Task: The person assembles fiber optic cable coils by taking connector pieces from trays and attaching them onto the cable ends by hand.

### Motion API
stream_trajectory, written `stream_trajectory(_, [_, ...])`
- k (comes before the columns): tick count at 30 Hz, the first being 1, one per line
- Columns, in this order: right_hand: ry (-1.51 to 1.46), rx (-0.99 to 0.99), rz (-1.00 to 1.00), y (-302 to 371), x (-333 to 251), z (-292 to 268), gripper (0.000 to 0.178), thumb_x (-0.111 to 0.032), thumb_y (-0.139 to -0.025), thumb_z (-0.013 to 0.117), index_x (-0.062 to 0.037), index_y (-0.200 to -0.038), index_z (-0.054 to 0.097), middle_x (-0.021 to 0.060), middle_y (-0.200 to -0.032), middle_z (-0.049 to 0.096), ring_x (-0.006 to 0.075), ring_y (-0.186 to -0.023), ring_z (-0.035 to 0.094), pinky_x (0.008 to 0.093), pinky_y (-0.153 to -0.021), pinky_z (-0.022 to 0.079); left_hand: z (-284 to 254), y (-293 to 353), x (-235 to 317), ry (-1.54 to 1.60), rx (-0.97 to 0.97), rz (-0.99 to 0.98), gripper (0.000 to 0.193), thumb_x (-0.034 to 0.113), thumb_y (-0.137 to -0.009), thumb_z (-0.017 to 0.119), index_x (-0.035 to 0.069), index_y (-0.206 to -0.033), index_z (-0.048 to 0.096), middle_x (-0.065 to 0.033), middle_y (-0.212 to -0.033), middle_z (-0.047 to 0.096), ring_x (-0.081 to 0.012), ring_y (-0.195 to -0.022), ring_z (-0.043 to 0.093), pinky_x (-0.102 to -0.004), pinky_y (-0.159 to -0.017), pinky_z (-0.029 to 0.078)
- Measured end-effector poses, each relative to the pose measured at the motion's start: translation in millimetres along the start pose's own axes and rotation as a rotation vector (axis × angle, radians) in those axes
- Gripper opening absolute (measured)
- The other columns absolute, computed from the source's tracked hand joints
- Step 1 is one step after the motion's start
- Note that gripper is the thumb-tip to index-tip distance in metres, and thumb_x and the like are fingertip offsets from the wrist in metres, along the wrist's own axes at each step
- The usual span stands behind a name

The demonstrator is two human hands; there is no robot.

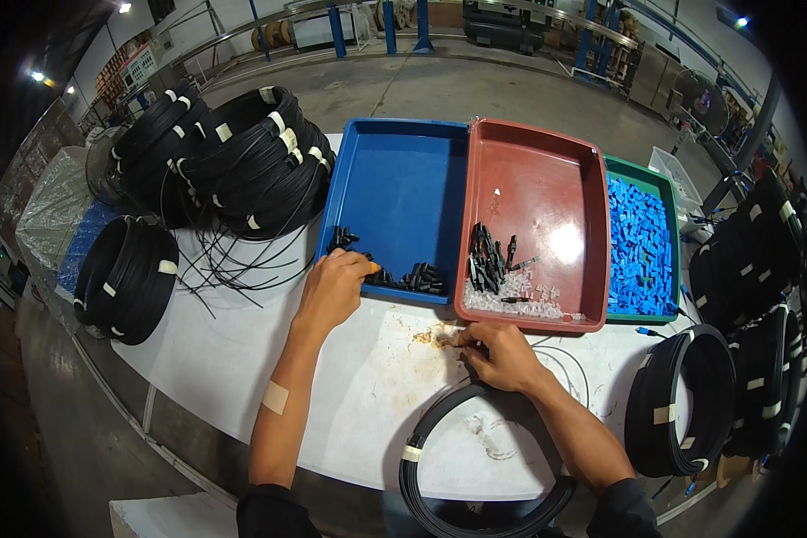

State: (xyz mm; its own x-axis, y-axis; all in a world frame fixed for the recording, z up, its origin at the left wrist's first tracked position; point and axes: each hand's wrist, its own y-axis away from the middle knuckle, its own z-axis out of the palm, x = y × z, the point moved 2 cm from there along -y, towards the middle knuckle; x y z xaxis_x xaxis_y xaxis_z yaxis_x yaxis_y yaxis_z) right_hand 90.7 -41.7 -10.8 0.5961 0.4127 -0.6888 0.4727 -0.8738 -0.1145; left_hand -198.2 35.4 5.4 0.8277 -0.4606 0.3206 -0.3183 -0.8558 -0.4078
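My left hand (334,289) reaches over the near rim of the blue tray (403,170), its fingers curled down among small black plastic sleeves (421,278). Its fingertips are partly hidden, with a bit of orange at one, so what they grip I cannot make out. Just below the red tray (529,179), my right hand (500,357) pinches the end of a black cable. Under that hand lies a coil of black cable (412,439), bound with white tape and overhanging the table's near edge. Black connector pieces (486,260) and small clear plastic caps (538,305) lie in the red tray.
A green tray (641,318) of blue connector parts (638,242) stands at the right. Taped black cable coils (251,170) are stacked at the far left, loose ends trailing on the white table (215,359). More coils (677,403) stand along the right edge.
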Motion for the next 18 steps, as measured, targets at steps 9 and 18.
stream_trajectory(9, [-0.045, -0.078, 0.092, 0.1, 2.0, -3.7, 0.018, -0.003, -0.084, 0.065, 0.0015, -0.101, 0.07, 0.0218, -0.096, 0.073, 0.0412, -0.091, 0.07, 0.0464, -0.085, 0.054, 12.7, -26.0, -4.6, -0.132, -0.143, 0.134, 0.025, -0.002, -0.083, 0.07, 0.007, -0.105, 0.079, -0.0051, -0.113, 0.071, -0.0222, -0.107, 0.061, -0.0353, -0.093, 0.046])
stream_trajectory(18, [0.007, -0.068, 0.058, 2.9, 1.0, -7.1, 0.017, -0.003, -0.084, 0.067, 0.0019, -0.1, 0.069, 0.0228, -0.097, 0.07, 0.0407, -0.093, 0.069, 0.0468, -0.085, 0.053, 3.8, -32.8, -6.9, -0.076, -0.178, 0.063, 0.012, -0.003, -0.082, 0.072, 0.005, -0.09, 0.076, -0.003, -0.097, 0.073, -0.0214, -0.1, 0.063, -0.0363, -0.087, 0.045])
